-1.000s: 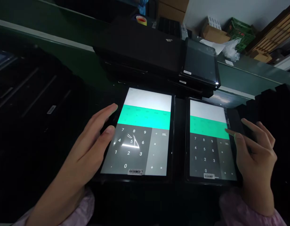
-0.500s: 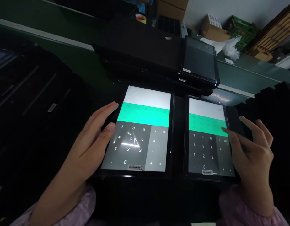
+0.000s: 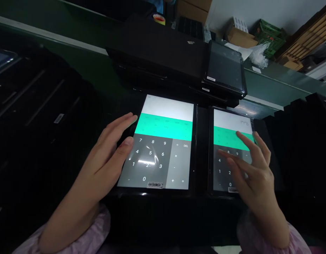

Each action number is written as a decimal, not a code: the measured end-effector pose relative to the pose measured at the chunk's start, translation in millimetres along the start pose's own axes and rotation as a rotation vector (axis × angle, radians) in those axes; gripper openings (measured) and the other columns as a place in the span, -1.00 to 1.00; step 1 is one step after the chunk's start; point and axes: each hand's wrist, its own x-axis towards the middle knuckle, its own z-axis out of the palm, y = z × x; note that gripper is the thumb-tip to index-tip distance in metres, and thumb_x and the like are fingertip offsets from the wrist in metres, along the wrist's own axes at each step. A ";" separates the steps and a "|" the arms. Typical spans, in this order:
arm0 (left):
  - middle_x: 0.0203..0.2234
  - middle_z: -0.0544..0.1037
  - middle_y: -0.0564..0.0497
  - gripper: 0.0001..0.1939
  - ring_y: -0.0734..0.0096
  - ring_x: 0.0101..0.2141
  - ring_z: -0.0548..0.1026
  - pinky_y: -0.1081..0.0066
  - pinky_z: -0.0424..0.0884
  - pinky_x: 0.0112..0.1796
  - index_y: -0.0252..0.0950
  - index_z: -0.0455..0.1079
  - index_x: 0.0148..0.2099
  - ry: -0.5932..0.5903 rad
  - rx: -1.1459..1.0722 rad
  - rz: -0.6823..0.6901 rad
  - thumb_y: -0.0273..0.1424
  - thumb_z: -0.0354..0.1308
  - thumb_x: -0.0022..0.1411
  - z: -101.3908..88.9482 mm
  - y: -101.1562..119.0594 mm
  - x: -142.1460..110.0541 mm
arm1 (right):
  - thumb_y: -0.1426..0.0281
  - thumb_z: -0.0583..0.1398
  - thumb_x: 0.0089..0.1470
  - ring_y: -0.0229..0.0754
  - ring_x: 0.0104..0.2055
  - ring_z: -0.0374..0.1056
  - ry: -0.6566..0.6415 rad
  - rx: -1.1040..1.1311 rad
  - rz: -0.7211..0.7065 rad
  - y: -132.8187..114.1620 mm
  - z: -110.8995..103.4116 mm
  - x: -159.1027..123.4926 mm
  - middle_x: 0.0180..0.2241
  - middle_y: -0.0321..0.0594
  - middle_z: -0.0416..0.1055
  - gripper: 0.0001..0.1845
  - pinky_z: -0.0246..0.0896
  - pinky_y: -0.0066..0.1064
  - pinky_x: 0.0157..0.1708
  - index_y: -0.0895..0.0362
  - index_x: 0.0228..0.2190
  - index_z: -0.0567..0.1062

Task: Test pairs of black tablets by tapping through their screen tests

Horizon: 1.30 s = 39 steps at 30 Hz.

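Two tablets lie side by side, each lit with a calculator keypad below a green band. At the left edge of the left tablet [image 3: 165, 121] is my left hand [image 3: 108, 151], fingers stretched and thumb apart, holding nothing. My right hand [image 3: 254, 173] hovers over the right tablet [image 3: 223, 135], its fingers spread and the index fingertip at the 7 key. It covers the right part of that keypad. A few characters show in the right tablet's white display; the left display looks almost blank. A barcode label [image 3: 155, 185] sits at the left tablet's lower edge.
Behind the tablets stands a black stack with a dark-screened tablet [image 3: 226, 67] on top. Dark stacked devices [image 3: 33, 102] fill the left side, and black stepped shapes [image 3: 306, 120] the right. Tape [image 3: 159, 19], a green crate [image 3: 270, 37] and cardboard [image 3: 241, 33] are farther back.
My right hand has moved left, from the right tablet's right edge to over its keypad. More characters appear on that display. My left hand stays beside the left tablet.
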 end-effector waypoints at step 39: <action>0.51 0.38 0.14 -0.54 0.15 0.56 0.16 -0.04 0.17 0.50 0.06 0.45 0.40 -0.018 0.072 0.065 -0.07 0.04 0.58 1.0 3.6 0.3 | -0.06 0.16 0.37 0.35 0.45 0.28 0.164 -0.027 0.459 46.4 -17.8 1.8 0.22 -0.12 0.58 -0.51 0.26 0.41 0.31 -0.07 -0.19 0.79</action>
